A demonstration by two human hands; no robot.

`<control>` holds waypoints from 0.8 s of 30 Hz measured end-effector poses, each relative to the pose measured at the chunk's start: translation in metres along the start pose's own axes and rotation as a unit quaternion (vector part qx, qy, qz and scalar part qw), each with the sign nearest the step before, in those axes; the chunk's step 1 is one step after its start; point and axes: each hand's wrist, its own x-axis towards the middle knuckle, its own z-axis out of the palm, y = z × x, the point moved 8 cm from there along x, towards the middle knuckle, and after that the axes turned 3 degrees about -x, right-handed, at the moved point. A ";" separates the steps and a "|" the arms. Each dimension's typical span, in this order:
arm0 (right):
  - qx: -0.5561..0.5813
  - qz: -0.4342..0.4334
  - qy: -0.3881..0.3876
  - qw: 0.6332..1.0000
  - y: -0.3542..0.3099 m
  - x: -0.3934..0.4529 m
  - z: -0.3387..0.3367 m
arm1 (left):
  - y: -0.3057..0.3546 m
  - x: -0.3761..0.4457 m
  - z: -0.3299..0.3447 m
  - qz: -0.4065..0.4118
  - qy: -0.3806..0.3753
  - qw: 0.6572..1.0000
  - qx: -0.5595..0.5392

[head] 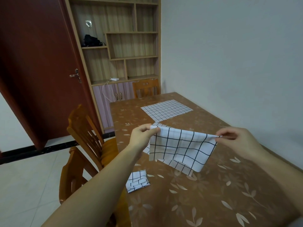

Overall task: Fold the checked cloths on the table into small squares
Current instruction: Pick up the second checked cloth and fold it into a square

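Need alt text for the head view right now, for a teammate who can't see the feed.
Two hands, left hand and right hand, pinch the top corners of a checked cloth held up over a brown floral table. A folded cloth lies near the table's left edge; a flat cloth lies farther back.

Both bare forearms extend forward from the near edge of the scene, raised above the table level. The left hand (142, 135) is at centre-left, with its thumb and fingers pinching the upper left corner of a white cloth with a black grid pattern (178, 148). The right hand (236, 141) is at the right, palm facing down, with its fingertips pinching the upper right corner of the same cloth. The hands are level with each other and well apart.
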 end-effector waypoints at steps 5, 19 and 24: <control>0.120 0.064 -0.010 0.991 0.004 0.006 0.003 | 0.017 0.003 -0.007 0.025 0.018 0.998 -0.049; 0.183 0.018 0.115 0.976 -0.035 0.011 -0.009 | 0.012 0.008 -0.012 -0.021 0.031 0.999 -0.033; 0.047 -0.126 0.109 0.985 -0.087 0.005 -0.017 | 0.024 0.017 -0.012 0.086 -0.048 0.982 0.162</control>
